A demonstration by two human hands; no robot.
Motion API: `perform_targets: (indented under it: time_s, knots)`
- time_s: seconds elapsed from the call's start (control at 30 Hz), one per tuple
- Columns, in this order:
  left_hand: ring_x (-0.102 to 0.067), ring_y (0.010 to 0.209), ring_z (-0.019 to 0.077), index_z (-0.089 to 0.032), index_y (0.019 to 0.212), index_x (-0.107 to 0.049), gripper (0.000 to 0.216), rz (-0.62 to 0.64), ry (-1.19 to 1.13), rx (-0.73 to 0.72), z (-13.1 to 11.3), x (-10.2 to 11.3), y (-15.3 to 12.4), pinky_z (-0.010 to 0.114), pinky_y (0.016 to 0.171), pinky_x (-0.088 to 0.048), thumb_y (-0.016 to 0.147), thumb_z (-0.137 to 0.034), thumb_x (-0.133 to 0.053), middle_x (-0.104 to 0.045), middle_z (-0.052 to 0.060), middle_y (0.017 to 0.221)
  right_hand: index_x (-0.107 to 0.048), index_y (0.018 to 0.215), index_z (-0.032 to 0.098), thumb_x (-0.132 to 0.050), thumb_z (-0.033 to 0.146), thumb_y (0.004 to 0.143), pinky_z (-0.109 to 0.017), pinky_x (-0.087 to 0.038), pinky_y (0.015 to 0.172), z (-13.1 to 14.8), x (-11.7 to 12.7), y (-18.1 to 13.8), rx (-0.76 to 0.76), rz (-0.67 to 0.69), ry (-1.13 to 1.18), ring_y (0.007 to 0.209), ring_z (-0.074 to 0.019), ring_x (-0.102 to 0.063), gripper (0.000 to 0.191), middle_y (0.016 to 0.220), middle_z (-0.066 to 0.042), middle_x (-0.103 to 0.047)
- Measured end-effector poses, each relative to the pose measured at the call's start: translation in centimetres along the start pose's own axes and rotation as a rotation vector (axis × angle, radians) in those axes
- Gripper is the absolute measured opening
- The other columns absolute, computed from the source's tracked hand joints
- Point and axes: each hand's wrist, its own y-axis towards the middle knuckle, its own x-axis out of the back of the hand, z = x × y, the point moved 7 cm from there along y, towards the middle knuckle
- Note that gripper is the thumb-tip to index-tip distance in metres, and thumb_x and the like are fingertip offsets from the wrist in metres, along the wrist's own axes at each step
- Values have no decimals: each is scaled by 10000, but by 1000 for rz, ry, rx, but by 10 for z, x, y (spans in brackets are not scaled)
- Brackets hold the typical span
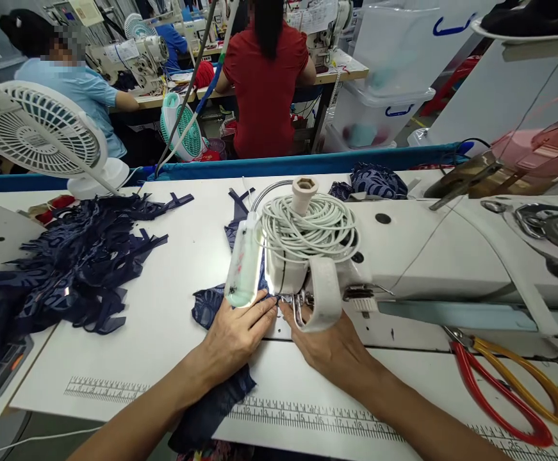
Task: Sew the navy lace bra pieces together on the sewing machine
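Note:
A white sewing machine (384, 237) stands before me, a coil of pale cord (307, 227) on its head. Navy patterned fabric (216, 410) runs from the table's front edge, under my left wrist, up to the needle area. My left hand (240, 333) lies on this fabric with its fingers stretched out flat, the tips left of the presser foot (300, 301). From the other side, my right hand (329, 346) reaches to the foot. One finger points toward the needle; a white curved machine part (327, 294) hides its other fingertips, so their grip does not show.
Navy fabric strips (77, 256) are heaped at left, near a white fan (48, 128). Red-and-yellow-handled scissors (504, 384) lie at right. Bundled patterned fabric (377, 181) sits behind the machine. Beyond the blue edge, people in red (266, 89) and light blue (67, 96) sit at other machines.

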Motion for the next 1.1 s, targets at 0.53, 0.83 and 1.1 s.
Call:
perform_targets:
  time_s: [0.53,0.83,1.1]
  knots:
    - [-644,844,215,-229,1024,-651,266,-9,-31,145,29,-6,11,513,1023,-378,905,-118,-441,-700,33,875,-619,830,201,-414,45,858,-293,-392,568,-16,43,6,-68,-282,-5,581,-154,-515,259,677,-29,-594]
    - [-659,875,198,-196,973,-657,276,-65,-137,104,25,5,16,540,1105,-264,891,-60,-431,-719,28,868,-538,811,198,-404,-36,807,-278,-331,589,-14,53,16,-46,-327,49,630,-154,-513,270,652,7,-551]
    - [-641,933,215,-161,1113,-619,236,-96,-233,169,32,-1,11,371,925,-418,916,-153,-490,-707,94,983,-517,694,188,-469,67,871,-298,-313,639,-11,39,12,-10,-290,16,673,-158,-474,220,731,-25,-551]
